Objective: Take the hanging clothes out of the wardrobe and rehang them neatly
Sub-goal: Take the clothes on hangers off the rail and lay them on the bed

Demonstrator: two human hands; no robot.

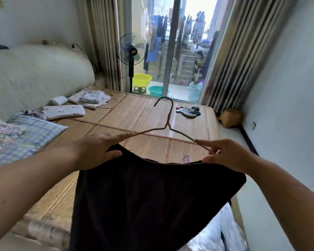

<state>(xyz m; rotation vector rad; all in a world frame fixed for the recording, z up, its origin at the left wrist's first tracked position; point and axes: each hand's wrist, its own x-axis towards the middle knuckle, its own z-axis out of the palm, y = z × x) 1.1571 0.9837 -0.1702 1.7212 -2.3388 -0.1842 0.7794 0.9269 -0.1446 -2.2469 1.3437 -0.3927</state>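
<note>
**Dark garment goes onto wire hanger**

It hangs above the bed mat, top edge stretched between the hands. Left hand and right hand each pinch the cloth against a hanger arm. Keeping that edge taut and level should seat it evenly.

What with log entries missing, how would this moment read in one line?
left hand: grips dark brown garment, thin wire hanger; right hand: pinches both; over woven bamboo mat
</note>
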